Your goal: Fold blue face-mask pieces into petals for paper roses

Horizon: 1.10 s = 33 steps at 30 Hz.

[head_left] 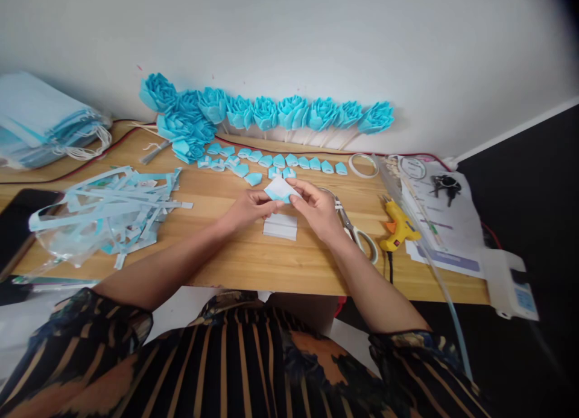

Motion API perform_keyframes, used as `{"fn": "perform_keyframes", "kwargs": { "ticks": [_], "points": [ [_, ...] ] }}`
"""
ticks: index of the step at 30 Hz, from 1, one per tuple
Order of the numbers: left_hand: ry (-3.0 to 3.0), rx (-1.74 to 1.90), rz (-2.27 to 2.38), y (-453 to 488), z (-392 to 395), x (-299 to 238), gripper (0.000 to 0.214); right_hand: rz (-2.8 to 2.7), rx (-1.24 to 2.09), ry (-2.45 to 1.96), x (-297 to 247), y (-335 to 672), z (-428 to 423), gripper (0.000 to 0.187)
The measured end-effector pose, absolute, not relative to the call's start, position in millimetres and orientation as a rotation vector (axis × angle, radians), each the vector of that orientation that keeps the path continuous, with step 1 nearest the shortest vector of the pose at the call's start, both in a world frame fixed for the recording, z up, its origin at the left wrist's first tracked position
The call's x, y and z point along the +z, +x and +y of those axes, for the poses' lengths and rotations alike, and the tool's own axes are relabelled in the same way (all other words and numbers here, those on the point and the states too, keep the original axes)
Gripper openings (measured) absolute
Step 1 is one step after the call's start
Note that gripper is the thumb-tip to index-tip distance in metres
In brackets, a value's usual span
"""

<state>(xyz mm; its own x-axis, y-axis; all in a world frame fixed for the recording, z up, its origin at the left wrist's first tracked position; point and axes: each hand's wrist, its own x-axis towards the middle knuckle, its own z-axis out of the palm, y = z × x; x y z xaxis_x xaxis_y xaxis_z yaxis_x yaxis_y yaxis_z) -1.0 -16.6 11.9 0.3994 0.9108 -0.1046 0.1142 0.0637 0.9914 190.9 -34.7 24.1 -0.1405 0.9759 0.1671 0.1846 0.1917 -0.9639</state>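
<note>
Both my hands meet over the middle of the wooden table [235, 267], pinching one small light-blue piece of folded material [279, 190]. My left hand [249, 208] grips its left edge with closed fingers. My right hand [316, 208] holds its right edge between thumb and fingers. Just below the hands lies a small stack of white-blue rectangular pieces [280, 226]. Behind the hands runs a row of several small folded blue petals [275, 161].
Several finished blue flowers [266, 111] lean on the wall. Cut blue strips [108, 210] pile at the left, a stack of face masks [40, 125] far left. Scissors [357, 231], a yellow glue gun [398, 228], a tape roll [362, 164], papers and keys [446, 186] lie right.
</note>
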Motion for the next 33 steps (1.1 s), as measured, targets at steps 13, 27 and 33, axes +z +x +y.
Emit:
{"fn": "perform_keyframes", "kwargs": {
  "ticks": [13, 27, 33],
  "points": [
    [1.31, 0.944, 0.958, 0.8, -14.6, 14.7, 0.032, -1.521, 1.303, -1.086, 17.8, 189.9, -34.2, 0.026],
    [1.261, 0.928, 0.892, 2.8, -15.5, 8.7, 0.035, -1.381, 1.212, -1.135, 16.3, 183.6, -33.8, 0.027],
    [1.337, 0.892, 0.951, 1.6, -17.2, 15.4, 0.032, -1.409, 1.271, -1.117, 19.3, 186.0, -33.7, 0.03]
  ]
}}
